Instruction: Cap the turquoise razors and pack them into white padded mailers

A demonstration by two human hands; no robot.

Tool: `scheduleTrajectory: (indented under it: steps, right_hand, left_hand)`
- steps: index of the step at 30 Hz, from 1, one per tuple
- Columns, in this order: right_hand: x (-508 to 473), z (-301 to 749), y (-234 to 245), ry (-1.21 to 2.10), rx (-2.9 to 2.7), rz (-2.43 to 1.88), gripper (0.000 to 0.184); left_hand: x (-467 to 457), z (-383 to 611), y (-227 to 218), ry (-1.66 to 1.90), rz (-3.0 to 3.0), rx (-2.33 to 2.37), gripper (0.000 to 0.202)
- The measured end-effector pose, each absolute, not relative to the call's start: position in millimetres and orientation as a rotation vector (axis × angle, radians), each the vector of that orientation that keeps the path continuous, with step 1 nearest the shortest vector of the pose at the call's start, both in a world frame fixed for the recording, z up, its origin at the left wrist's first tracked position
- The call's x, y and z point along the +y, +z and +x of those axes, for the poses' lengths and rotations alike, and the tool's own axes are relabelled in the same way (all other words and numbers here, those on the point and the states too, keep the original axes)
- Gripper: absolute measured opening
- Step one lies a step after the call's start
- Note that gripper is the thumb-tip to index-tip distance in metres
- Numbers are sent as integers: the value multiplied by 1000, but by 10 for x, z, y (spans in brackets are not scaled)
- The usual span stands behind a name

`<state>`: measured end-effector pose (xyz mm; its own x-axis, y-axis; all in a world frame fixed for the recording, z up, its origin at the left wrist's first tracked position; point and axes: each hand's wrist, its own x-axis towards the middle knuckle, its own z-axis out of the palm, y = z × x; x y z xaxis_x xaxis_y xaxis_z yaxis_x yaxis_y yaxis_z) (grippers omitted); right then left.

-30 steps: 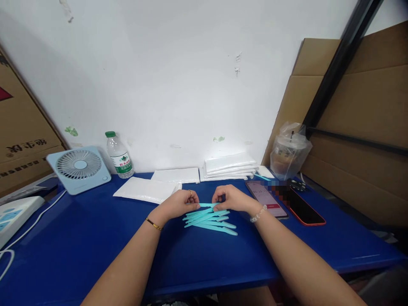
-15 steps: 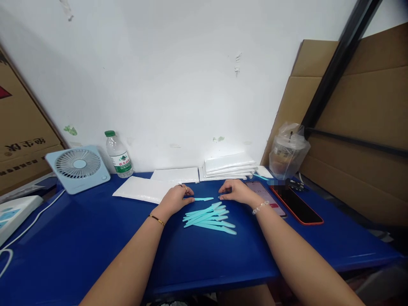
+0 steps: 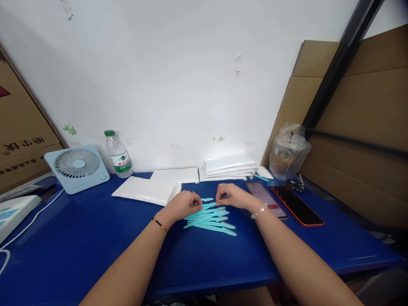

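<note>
A loose pile of several thin light-blue sticks lies on the blue table in front of me. My left hand pinches the left end of one stick at the top of the pile. My right hand pinches the same stick's right end. One single light-blue stick lies apart, just behind the pile, between my hands.
White padded envelopes lie behind my left hand, with a stack of them at the wall. Two phones lie at right, next to a bagged drink cup. A small fan, a water bottle and cardboard boxes stand at left.
Half a second ago both hands lay further back beside the single stick set down behind the pile. They have come forward again and pinched another stick on the pile.
</note>
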<state>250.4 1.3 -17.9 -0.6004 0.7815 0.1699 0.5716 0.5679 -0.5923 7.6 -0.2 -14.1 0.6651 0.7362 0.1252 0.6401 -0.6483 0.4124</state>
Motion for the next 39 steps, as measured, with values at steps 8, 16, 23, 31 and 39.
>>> scheduleTrajectory:
  steps: [8,16,23,31,39]
  right_hand:
    - [57,2710,-137,528,-2292,-1311,12]
    - [6,2474,-188,397,-2455,-1238,12]
    - [12,2476,-195,624,-2469,-1240,14]
    - [51,2707,-140,669,-2263,-1386,15]
    - [-86,2586,-33,706,-2479,-1174,21]
  left_hand:
    - [103,-85,-146,537,2468,1369,18]
    - [27,40,-174,467,2542,1184,20]
    - [3,108,-165,355,2543,1211,20]
    - [47,-31,-98,487,2582,1398,25]
    - [93,-5,-227,405,2512,1511,29]
